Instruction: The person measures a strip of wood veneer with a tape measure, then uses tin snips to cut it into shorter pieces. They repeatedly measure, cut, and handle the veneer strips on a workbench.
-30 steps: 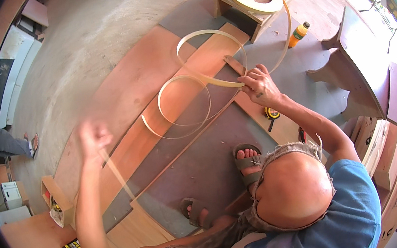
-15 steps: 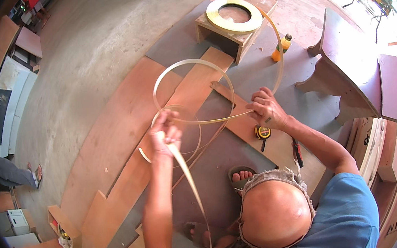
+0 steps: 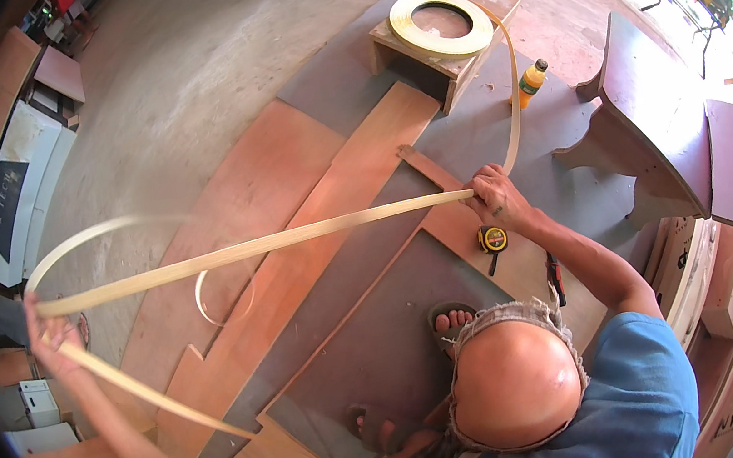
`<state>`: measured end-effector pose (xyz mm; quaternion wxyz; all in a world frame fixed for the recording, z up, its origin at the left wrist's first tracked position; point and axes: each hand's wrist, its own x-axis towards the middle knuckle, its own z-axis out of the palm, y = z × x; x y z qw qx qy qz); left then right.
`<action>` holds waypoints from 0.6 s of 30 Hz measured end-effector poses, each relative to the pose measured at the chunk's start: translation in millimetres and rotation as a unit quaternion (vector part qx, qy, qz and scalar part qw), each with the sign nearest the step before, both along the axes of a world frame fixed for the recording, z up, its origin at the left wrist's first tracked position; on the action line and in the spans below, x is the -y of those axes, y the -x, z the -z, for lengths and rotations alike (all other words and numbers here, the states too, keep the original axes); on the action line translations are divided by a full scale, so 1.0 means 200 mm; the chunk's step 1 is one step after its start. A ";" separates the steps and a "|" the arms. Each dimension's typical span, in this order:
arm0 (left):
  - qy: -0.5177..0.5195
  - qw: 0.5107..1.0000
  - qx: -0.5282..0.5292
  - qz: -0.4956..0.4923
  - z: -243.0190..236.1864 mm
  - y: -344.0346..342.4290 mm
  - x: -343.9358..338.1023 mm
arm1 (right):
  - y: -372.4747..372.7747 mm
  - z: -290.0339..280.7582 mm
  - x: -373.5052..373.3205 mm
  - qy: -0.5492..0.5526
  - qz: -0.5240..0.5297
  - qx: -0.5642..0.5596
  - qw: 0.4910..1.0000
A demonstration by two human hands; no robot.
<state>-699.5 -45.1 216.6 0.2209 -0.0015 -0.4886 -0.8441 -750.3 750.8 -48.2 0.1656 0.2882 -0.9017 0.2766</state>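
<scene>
**Head view: pale edging strip drawn out between two hands**

Item: one long, thin, pale strip (image 3: 294, 236), ribbon-like, fed from a flat coil (image 3: 440, 24) that lies on a low wooden stand (image 3: 464, 57). We see it run from the coil down in a curve to the right hand (image 3: 493, 198), then across the middle of the picture to the left hand (image 3: 47, 328), and on in a loose tail toward the lower edge; a slack loop hangs blurred below the span.

Grip: the right hand's fingers are clenched around the strip. The left hand is raised far out to the side; its fingers appear wrapped on the strip, though blur hides the detail.

Handling, as we judge it: light, springy, flexible along its length, prone to twist or kink if bent sharply. We would take it flat between thumb and fingers, hands well apart, as here.

Surroundings: bare concrete floor (image 3: 181, 59) laid with reddish plywood boards (image 3: 275, 158) and grey sheets. A yellow tape measure (image 3: 493, 239) lies just beside the right forearm; an orange bottle (image 3: 531, 80) stands near the stand. Dark brown shaped panels (image 3: 646, 121) lean at the right. Sandalled feet (image 3: 452, 317) rest on a grey sheet.
</scene>
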 end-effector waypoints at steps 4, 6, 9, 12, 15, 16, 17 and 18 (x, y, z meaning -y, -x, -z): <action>0.106 0.974 0.031 -0.198 -0.22 -0.52 0.36 | -0.01 0.07 0.00 -0.079 0.001 0.049 0.996; 0.094 0.987 0.030 -0.125 -0.25 -0.82 0.45 | -0.04 0.11 0.01 -0.061 -0.012 0.026 0.998; 0.017 0.976 0.101 -0.190 -0.24 -1.18 0.42 | -0.04 0.15 0.03 -0.091 -0.046 0.043 0.994; -0.068 0.988 0.107 -0.088 -0.13 -1.32 0.22 | 0.01 0.12 0.08 -0.169 -0.132 0.068 0.974; -0.096 0.983 0.069 -0.139 0.00 -1.31 -0.14 | 0.06 -0.02 0.21 -0.209 -0.228 0.236 0.921; -0.103 0.975 0.087 -0.174 0.04 -1.27 -0.25 | 0.10 -0.09 0.30 -0.224 -0.275 0.295 0.887; -0.088 0.979 0.087 -0.159 0.06 -1.21 -0.35 | 0.13 -0.16 0.42 -0.238 -0.317 0.357 0.846; -0.080 0.976 0.111 -0.169 0.08 -1.15 -0.46 | 0.14 -0.24 0.57 -0.222 -0.362 0.341 0.839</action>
